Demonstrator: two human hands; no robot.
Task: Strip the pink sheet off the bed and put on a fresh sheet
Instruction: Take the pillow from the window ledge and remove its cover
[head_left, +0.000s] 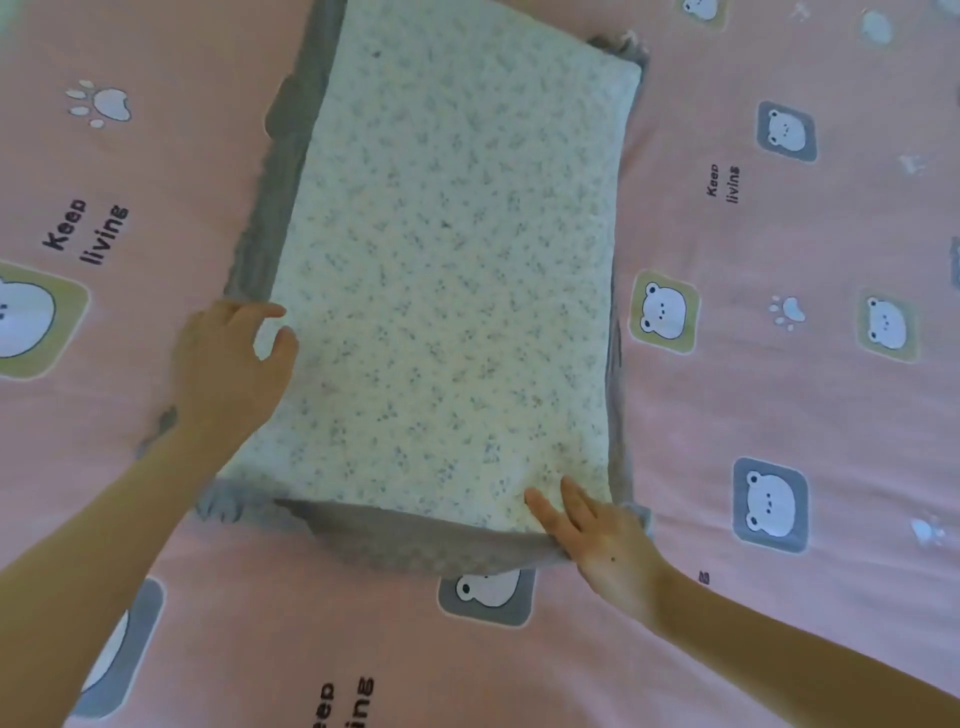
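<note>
Hands meet a speckled pillow (447, 260) lying mid-bed on the pink sheet (727, 415). Left hand (228, 364) curves loosely at its left edge; right hand (597, 535) lies flat-fingered on its near right corner; neither clearly grips. Soft, light and limp, the sheet likely pulls best from a bed corner, none in view.

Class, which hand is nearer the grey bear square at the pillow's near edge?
Right. The right hand lies just right of the grey bear square; the left hand is farther left, beside the pillow.
</note>
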